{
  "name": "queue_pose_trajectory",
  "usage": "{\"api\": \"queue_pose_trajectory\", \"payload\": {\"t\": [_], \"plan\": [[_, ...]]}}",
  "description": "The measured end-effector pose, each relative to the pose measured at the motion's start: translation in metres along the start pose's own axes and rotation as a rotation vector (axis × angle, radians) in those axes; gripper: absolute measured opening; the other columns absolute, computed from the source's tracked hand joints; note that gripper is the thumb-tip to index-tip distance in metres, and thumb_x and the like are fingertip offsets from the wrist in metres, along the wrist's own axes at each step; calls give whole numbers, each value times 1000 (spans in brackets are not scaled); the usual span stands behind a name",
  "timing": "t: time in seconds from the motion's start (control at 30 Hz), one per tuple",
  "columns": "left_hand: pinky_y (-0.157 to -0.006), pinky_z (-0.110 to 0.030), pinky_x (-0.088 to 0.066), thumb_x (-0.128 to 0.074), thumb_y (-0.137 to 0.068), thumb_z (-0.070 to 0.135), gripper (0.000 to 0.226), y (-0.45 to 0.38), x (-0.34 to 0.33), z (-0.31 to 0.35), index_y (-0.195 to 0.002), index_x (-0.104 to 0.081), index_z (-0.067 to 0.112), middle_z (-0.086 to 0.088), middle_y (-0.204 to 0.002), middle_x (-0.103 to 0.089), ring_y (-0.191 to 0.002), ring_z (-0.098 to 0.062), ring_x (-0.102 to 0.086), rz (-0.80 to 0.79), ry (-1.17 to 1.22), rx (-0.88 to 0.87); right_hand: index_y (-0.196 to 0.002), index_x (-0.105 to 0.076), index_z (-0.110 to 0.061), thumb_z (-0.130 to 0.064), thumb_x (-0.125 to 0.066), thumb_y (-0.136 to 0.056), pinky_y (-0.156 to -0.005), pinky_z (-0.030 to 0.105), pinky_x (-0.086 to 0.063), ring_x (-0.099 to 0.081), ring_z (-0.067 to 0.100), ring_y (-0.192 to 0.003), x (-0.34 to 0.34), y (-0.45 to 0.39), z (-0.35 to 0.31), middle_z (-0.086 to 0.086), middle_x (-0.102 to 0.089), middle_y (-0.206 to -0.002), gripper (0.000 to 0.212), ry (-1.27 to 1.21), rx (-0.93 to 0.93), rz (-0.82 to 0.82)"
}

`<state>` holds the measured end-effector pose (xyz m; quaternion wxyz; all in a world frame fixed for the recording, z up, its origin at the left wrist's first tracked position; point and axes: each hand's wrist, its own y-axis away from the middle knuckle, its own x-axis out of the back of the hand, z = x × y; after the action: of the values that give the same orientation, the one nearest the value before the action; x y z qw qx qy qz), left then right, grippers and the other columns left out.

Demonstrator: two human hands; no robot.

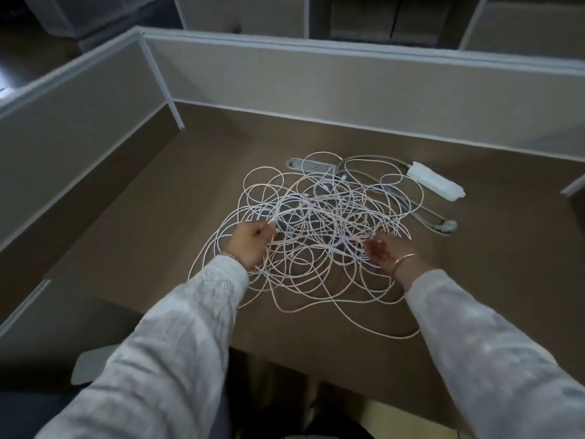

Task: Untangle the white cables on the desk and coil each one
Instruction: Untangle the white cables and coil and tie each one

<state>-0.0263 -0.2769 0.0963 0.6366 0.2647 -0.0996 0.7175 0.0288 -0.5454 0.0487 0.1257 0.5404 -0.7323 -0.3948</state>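
Note:
A large tangle of thin white cables (319, 217) lies in loose overlapping loops in the middle of the brown desk (152, 223). My left hand (251, 243) is at the tangle's left side, its fingers curled and pinching a strand near its tip. On the near right edge of the pile my right hand (383, 250) lies palm up, fingers relaxed and touching the strands. A long loop trails toward the desk's front edge on the right.
A grey power strip (308, 165) lies behind the tangle, partly under it. A white power strip (435, 182) with a thick grey cord and plug (448, 225) sits at the right. Beige partition walls (316, 87) close off the back and left. A chair is below the front edge.

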Motion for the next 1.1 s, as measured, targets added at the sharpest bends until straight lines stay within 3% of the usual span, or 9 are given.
{"api": "queue_pose_trajectory", "payload": {"t": [0.07,0.13,0.23,0.4,0.57,0.7,0.83,0.97,1.1], "plan": [[-48,-21,-29,-52,-99,27,47,-7,-4,9,-54,-44,14,-5,-44,-37,-41,-3,-37,18,-38,-49,-79,-53,-9,-15,-57,-93,-38,25,-51,-59,19,-51,8,-4,9,7,-59,-63,16,96,9,25],[-55,-21,-39,-51,-100,25,40,-14,-8,13,-62,-52,12,-7,-53,-51,-48,1,-47,15,-57,-80,-90,-57,-13,-29,-58,-93,-44,25,-51,-56,20,-60,6,-1,17,4,-58,-77,16,279,72,47],[-61,-27,-55,-44,-103,21,28,-34,-12,22,-94,-64,3,-4,-63,-65,-57,-11,-63,-45,206,47,-93,-67,-15,-60,-39,-92,-78,38,-52,-62,32,-82,-5,15,16,12,-66,-90,54,766,227,49],[-34,-16,-27,-37,-103,11,29,-78,15,36,-94,-62,2,9,-46,-29,-35,-5,-26,-68,589,217,-88,-70,-16,-73,-22,-87,-84,33,-42,-60,31,-93,-20,34,11,12,-68,-93,75,1175,430,-68],[-30,-15,-15,-41,-101,16,28,-121,59,38,-82,-60,9,11,-42,-26,-31,-3,-19,-63,742,245,-89,-66,-12,-40,-42,-98,-82,29,-32,-54,25,-98,-20,24,8,9,-64,-88,38,1563,637,-87],[-33,-13,-17,-47,-100,22,27,-158,101,34,-76,-56,14,10,-41,-28,-32,-4,-22,-34,698,228,-77,-65,0,-30,-53,-95,-73,27,-37,-57,21,-79,-39,19,-6,10,-62,-76,38,1128,832,7],[-38,-16,-38,-52,-98,18,23,-170,126,34,-76,-57,14,6,-49,-46,-38,-5,-40,-19,650,188,-82,-52,-18,-30,-45,-98,-50,28,-44,-53,16,-49,-76,42,-17,-2,-51,-58,21,767,821,19],[-50,-22,-39,-50,-98,7,25,-162,124,35,-74,-53,8,-3,-50,-47,-37,-2,-40,-71,466,29,-91,-55,-31,-34,-34,-101,-49,32,-34,-38,15,-52,-125,65,-2,-7,-42,-61,24,625,929,4],[-40,-19,-33,-48,-98,4,21,-144,112,33,-82,-62,0,-8,-57,-45,-35,-8,-35,-209,573,99,-90,-66,-36,-25,-49,-97,-44,22,-30,-36,4,-45,-159,88,11,-13,-54,-57,22,765,951,-220]]}}
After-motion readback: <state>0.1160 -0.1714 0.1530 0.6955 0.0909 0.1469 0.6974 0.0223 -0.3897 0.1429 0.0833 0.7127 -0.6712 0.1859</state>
